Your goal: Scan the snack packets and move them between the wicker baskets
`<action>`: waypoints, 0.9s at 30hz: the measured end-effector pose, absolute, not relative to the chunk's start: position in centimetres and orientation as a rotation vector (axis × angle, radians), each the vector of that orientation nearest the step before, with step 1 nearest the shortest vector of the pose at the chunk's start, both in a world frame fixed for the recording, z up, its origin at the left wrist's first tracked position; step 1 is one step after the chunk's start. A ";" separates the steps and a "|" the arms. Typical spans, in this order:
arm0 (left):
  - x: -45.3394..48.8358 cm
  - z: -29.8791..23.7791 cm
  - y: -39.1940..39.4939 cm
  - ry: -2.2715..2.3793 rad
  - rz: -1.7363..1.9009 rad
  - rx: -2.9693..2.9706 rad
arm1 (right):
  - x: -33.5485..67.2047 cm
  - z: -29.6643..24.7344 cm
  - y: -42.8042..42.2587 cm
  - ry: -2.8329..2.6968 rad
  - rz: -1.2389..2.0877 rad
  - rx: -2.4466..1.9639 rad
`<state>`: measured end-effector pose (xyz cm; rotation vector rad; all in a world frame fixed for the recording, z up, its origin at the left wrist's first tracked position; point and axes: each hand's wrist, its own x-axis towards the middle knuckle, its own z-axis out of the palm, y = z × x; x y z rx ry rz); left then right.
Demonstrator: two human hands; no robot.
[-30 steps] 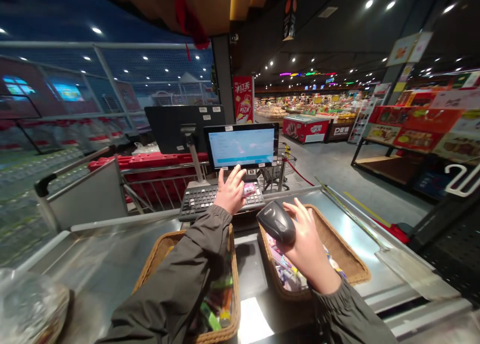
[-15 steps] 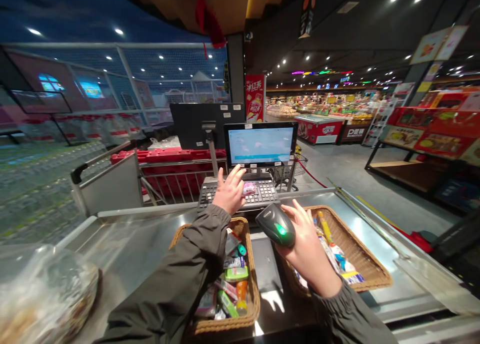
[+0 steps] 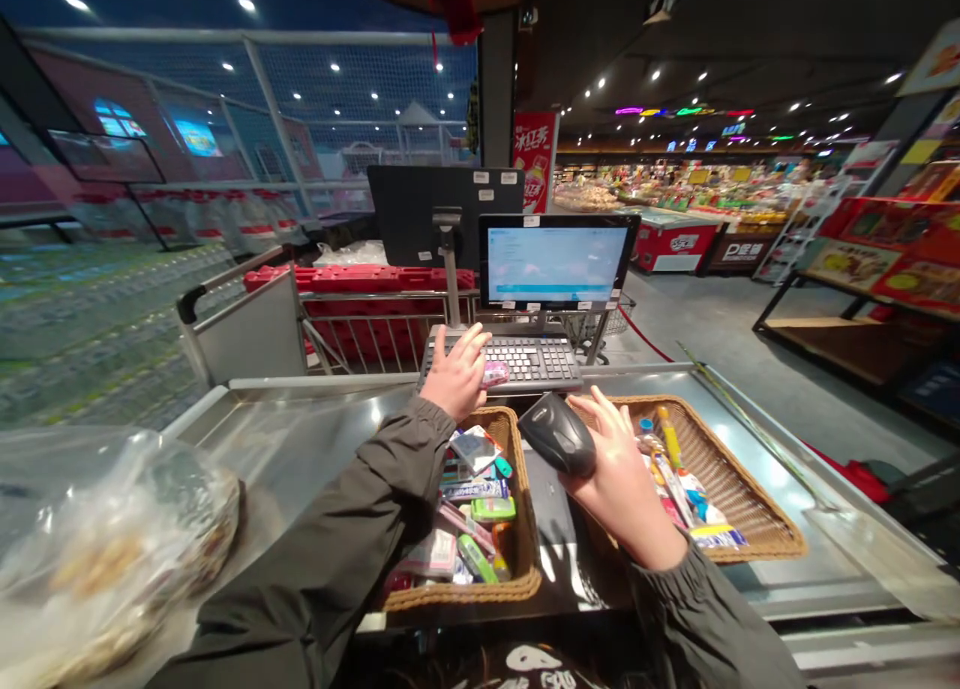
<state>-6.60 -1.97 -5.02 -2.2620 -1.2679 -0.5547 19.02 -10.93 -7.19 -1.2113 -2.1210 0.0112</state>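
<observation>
My left hand reaches forward over the left wicker basket and pinches a small pink packet just above the black keyboard. My right hand is wrapped round a black handheld barcode scanner, held over the gap between the two baskets. The left basket is full of small wrapped goods. The right wicker basket also holds several packets. A lit touchscreen stands behind the keyboard.
A steel checkout counter carries the baskets. A clear plastic bag of goods lies at the near left. Behind the counter stand a shopping trolley and red baskets. A second dark screen faces away. Shop shelves fill the right.
My head has tipped down and turned left, so the baskets and the bag show more. The scanner's green light has gone out. Both hands keep their hold and stay roughly in place.
</observation>
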 end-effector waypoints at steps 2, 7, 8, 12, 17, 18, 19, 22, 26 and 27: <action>-7.4 -5.8 -2.7 -1.288 -0.530 -2.281 | 18.6 -7.5 -11.0 -2.143 0.028 -1.208; -9.2 -7.5 -4.7 -1.341 -0.451 -2.320 | 17.6 -8.3 -11.2 -2.181 0.090 -1.203; -9.4 -7.8 -5.1 -1.345 -0.435 -2.332 | 17.4 -8.4 -11.3 -2.187 0.104 -1.197; -9.9 -9.4 -7.0 -1.325 -0.332 -2.437 | 17.0 -8.9 -11.5 -2.228 0.144 -1.179; -9.5 -12.7 -8.7 -1.272 -0.207 -2.586 | 17.0 -9.3 -11.8 -2.238 0.157 -1.203; -9.3 -13.4 -9.0 -1.260 -0.182 -2.614 | 17.0 -9.3 -11.9 -2.237 0.160 -1.209; -9.1 -14.1 -9.2 -1.249 -0.154 -2.642 | 17.0 -9.3 -11.9 -2.238 0.167 -1.213; -8.4 -15.6 -9.7 -1.230 -0.073 -2.721 | 17.2 -9.4 -12.0 -2.260 0.210 -1.224; -7.7 -16.6 -10.1 -1.226 0.013 -2.819 | 17.7 -9.5 -12.0 -2.288 0.267 -1.235; -7.5 -16.7 -10.2 -1.227 0.036 -2.841 | 17.9 -9.6 -12.0 -2.285 0.270 -1.238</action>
